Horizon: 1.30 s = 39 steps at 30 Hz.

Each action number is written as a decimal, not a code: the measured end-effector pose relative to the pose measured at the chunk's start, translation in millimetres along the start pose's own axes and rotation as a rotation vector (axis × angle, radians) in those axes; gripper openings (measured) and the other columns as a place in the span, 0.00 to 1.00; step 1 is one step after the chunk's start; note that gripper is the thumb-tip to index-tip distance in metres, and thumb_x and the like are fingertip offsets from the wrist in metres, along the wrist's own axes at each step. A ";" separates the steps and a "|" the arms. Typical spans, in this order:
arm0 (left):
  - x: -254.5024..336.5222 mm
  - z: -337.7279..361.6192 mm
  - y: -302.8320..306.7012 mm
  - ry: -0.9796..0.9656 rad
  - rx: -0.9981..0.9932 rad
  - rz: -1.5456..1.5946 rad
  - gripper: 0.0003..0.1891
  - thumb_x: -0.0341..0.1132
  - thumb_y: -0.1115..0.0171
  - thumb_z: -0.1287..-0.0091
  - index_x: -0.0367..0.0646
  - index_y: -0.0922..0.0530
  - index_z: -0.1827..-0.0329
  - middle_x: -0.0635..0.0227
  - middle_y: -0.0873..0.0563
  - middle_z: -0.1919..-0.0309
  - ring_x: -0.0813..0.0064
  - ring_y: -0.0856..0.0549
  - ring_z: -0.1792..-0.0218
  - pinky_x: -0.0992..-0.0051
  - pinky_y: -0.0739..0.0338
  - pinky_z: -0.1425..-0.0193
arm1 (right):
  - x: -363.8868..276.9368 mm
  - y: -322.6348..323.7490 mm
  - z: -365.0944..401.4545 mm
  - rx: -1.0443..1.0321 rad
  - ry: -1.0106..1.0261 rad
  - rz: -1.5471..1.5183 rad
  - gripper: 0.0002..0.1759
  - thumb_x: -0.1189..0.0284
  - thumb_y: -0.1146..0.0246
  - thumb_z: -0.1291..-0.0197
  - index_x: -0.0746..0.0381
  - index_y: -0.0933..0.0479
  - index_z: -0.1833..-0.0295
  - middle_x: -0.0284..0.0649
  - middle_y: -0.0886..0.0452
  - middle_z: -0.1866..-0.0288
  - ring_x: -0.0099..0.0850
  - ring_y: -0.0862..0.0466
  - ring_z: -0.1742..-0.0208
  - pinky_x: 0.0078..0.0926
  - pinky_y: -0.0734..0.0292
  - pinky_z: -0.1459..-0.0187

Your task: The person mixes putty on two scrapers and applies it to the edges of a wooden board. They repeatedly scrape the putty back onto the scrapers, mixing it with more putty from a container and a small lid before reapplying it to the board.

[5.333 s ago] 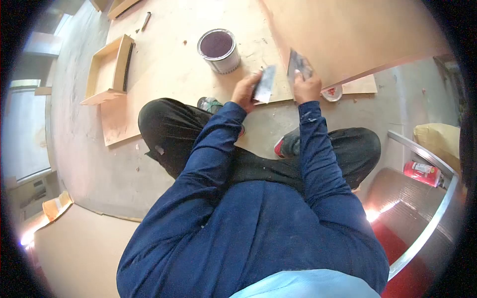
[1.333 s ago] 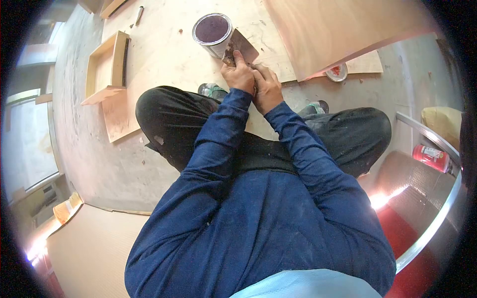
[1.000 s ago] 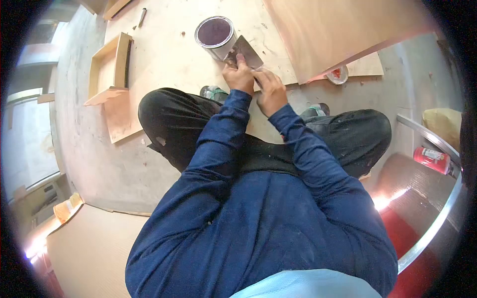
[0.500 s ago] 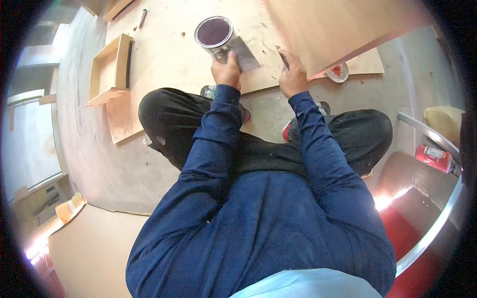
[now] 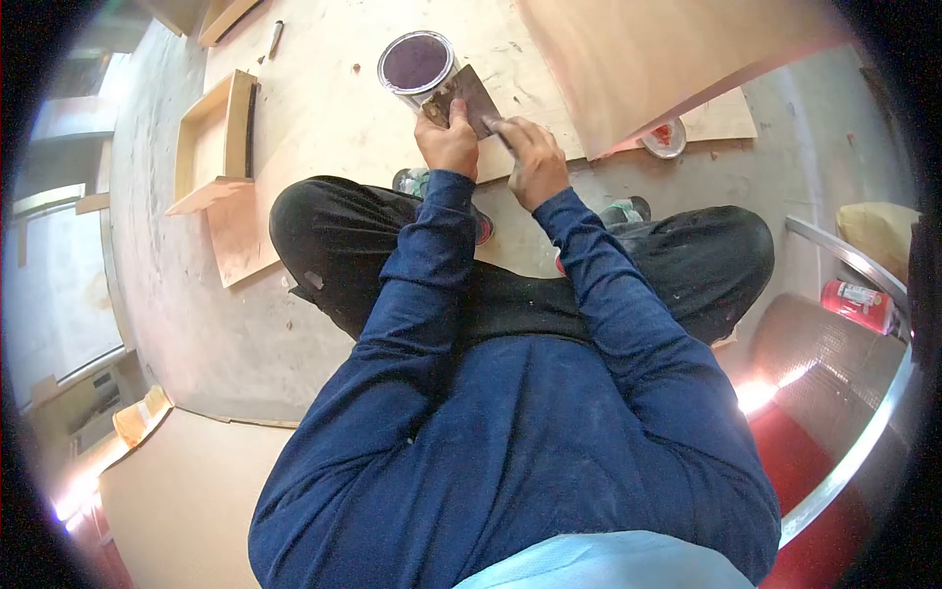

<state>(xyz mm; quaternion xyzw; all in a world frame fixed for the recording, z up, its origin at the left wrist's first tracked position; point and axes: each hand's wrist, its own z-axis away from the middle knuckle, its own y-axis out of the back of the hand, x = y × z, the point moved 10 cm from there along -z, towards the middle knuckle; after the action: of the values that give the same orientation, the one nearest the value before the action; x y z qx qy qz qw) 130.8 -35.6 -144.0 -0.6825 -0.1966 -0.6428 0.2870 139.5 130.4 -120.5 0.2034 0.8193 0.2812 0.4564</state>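
My left hand is closed on a flat, dark rectangular scraper plate, its thumb on the upper face. Brownish paste smears the plate beside the thumb. My right hand grips a slim, dark-handled putty knife, mostly hidden by the fingers. The fingertips meet the plate's right edge, and I cannot make out the knife's blade. Just beyond my left hand stands a round metal can with a dark purplish top, partly covered by the plate.
A pale plywood sheet lies on the floor ahead. On it are an open wooden drawer box and a small brush-like tool. A large panel rises at right, near a round lid with red residue. A red bottle lies far right.
My right hand has moved left with the putty knife, from beside the large panel to the plate's edge. The plate has tilted upward in my left hand.
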 end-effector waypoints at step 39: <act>-18.4 -10.0 37.8 0.130 0.325 -0.003 0.11 0.25 0.39 0.34 0.31 0.26 0.51 0.60 0.15 0.59 0.72 0.17 0.61 0.72 0.24 0.53 | 23.4 33.2 -8.5 0.069 -0.358 -0.178 0.20 0.85 0.43 0.50 0.65 0.22 0.48 0.49 0.18 0.52 0.40 0.16 0.52 0.35 0.22 0.46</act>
<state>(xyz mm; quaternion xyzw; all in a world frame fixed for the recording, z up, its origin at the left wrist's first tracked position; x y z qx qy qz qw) 145.5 -68.8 -167.3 -0.5836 -0.2799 -0.6459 0.4047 123.0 167.1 -110.2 0.1922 0.7490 0.1710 0.6106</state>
